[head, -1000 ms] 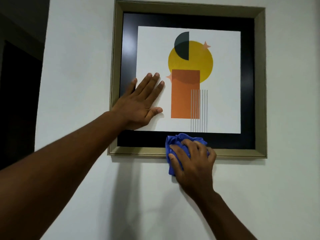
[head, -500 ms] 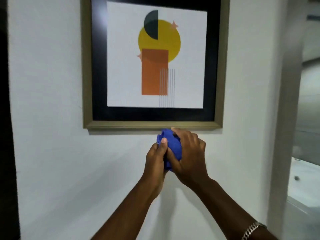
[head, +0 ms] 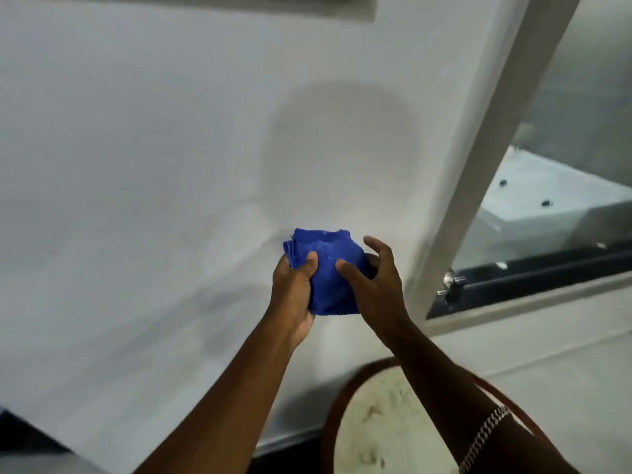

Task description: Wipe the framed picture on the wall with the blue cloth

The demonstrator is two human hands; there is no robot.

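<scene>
A bunched blue cloth (head: 326, 268) is held in front of the white wall (head: 136, 165), well below the picture. My left hand (head: 294, 289) grips its left side with the thumb on top. My right hand (head: 372, 282) touches the cloth's right side with thumb and fingers spread and loosely curled around it. Only the bottom edge of the picture's frame (head: 371, 8) shows along the top of the view; the picture itself is out of sight.
A white post (head: 478, 159) runs diagonally at the right, with a glass pane and dark sill (head: 533, 278) beyond it. A round table with a red-brown rim (head: 345, 388) sits low at the right, under my right forearm.
The view has tipped downward, so the picture has left the frame. Both hands have come down from the frame with the cloth. My right hand's grip has loosened.
</scene>
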